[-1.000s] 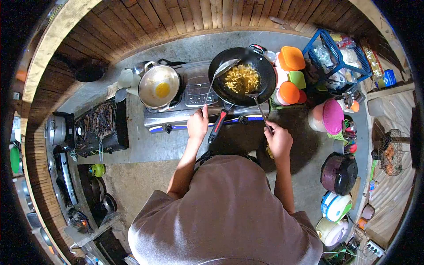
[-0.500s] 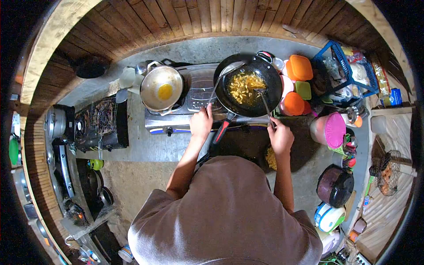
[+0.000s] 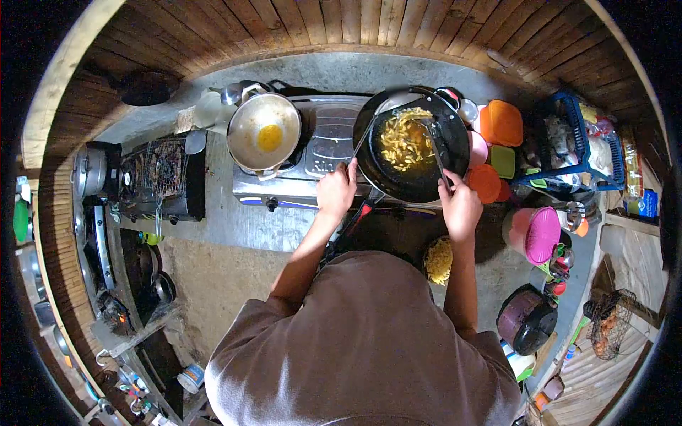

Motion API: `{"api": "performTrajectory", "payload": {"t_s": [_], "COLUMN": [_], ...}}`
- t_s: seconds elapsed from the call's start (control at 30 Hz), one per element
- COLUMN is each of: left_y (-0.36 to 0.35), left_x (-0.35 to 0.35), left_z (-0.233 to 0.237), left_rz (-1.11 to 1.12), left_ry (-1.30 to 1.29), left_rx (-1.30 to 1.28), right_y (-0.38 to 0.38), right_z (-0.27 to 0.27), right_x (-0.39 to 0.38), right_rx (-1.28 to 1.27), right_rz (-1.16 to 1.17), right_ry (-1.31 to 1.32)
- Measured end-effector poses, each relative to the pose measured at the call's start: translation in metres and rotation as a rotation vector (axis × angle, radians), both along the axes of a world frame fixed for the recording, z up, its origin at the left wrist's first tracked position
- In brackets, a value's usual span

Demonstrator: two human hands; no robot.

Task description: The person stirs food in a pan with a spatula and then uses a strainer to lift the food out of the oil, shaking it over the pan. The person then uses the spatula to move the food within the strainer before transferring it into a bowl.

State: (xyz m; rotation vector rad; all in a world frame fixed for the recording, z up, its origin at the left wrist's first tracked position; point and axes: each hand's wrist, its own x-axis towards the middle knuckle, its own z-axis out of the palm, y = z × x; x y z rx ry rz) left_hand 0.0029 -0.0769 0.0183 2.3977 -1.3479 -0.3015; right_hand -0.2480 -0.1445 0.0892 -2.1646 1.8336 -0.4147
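Note:
A black wok (image 3: 376, 167) on the stove (image 3: 312, 186) holds yellowish food pieces (image 3: 406, 142) in oil. My left hand (image 3: 337, 189) is closed round the handle of a ladle (image 3: 367, 131), whose head rests at the wok's upper left rim. In my right hand (image 3: 460, 204) is the handle of a spatula (image 3: 436, 148), its blade at the right side of the food. The wok's red and black handle (image 3: 361, 212) sticks out toward me between my hands, untouched. Left of the wok, a pale pan (image 3: 245, 135) holds a little yellow liquid (image 3: 269, 138).
Orange containers (image 3: 504, 122), a green lid (image 3: 502, 162) and a blue basket (image 3: 577, 128) stand right of the wok. Nearer are a pink lid (image 3: 543, 236) and a dark pot (image 3: 526, 319). A bowl of yellow food (image 3: 439, 260) lies beside my right forearm. A charcoal grill (image 3: 160, 177) stands left.
The view has shifted slightly. The spatula blade has moved up along the food's right side, and the food is gathered higher in the wok. More of the yellow food bowl shows.

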Motion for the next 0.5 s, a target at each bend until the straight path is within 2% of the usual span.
{"api": "performTrajectory", "payload": {"t_s": [0.5], "left_y": [0.014], "left_x": [0.01], "left_z": [0.0], "left_rz": [0.056], "left_ry": [0.094], "left_rx": [-0.048], "right_y": [0.004], "right_z": [0.004], "right_x": [0.02], "right_rx": [-0.051], "right_rz": [-0.004], "right_ry": [-0.049]}}
